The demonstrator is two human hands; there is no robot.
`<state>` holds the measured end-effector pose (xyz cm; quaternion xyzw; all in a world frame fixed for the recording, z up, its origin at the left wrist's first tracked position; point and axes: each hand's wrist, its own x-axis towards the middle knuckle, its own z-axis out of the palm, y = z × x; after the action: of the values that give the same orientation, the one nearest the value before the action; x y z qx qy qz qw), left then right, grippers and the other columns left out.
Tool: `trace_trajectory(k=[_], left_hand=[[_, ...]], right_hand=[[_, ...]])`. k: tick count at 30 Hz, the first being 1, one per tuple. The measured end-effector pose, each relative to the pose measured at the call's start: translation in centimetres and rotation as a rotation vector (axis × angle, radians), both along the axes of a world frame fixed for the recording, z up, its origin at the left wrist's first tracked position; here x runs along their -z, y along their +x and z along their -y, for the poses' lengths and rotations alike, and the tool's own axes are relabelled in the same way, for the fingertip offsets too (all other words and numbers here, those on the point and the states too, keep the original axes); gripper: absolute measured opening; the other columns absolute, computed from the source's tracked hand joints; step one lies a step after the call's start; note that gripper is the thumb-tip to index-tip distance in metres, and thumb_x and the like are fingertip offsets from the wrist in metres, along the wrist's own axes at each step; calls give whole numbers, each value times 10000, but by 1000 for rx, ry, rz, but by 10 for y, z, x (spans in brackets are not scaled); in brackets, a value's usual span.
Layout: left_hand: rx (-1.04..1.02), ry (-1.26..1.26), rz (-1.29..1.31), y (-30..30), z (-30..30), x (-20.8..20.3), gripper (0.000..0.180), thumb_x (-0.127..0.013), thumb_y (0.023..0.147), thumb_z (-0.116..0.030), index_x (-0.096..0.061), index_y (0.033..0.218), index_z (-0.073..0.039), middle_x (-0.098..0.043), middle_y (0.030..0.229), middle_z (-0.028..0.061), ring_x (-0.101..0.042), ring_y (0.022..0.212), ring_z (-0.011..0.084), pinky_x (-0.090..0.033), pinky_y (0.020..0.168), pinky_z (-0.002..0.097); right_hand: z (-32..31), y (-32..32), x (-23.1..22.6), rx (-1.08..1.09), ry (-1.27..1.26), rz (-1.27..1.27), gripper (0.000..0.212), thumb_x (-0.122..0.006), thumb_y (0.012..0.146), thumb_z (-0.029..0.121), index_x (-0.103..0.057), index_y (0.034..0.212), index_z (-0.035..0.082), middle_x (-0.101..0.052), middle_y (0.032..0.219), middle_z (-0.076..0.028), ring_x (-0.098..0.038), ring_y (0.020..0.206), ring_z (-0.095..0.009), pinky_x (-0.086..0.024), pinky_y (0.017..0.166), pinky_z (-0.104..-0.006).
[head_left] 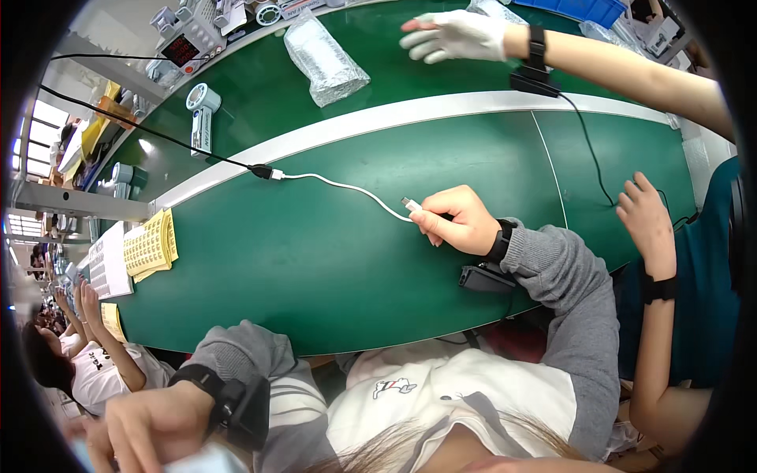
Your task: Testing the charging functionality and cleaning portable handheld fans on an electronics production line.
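Observation:
My right hand (460,220) pinches the white plug end of a USB cable (347,184) above the green table, its metal tip pointing up and left. The cable's other end joins a black cord (213,155) at a connector lying on the table. At the lower left, my left hand (158,422) hangs low with its fingers bent downward. Its fingertips are partly cut off and blurred, beside a pale blue thing (206,460) at the picture's edge. What that hand grips cannot be made out.
Behind a pale rail (347,118) runs a green conveyor with a bubble-wrapped pack (323,59), a small pale blue fan (203,98) and its box (201,131). Yellow label sheets (150,246) lie left. A co-worker's gloved hand (457,37) reaches over the belt; their bare hand (646,217) is right.

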<state>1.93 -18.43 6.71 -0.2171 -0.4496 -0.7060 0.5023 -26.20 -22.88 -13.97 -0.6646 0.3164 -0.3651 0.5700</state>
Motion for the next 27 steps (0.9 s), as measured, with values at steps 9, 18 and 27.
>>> trace_trajectory(k=[9,18,27], left_hand=[[-579,-154,-227,29,-43,-3,560,-592,753,-12,-240,1181,71,-574,727,60,-603,561,194,-566,600,311],[-1131,287,661,-38,48,48,514,-558,823,-116,-298,1256,-24,-529,1048,245,-621,796,301,-557,610,359],[-1064,-555,1288,-210,124,180,561,-628,688,-214,-364,1109,45,-596,686,179,-598,646,354,-478,578,412]], right_hand=[[1,6,-8,8,74,-11,300,-502,872,146,-543,613,3,-533,519,-18,-493,455,-66,-380,425,-212],[-8,18,-16,-245,-73,-98,320,-543,853,162,-521,581,-5,-492,494,-52,-462,416,-136,-332,405,-280],[-28,25,-6,-626,-290,-36,334,-582,825,182,-493,558,2,-455,504,-99,-430,450,-252,-321,430,-333]])
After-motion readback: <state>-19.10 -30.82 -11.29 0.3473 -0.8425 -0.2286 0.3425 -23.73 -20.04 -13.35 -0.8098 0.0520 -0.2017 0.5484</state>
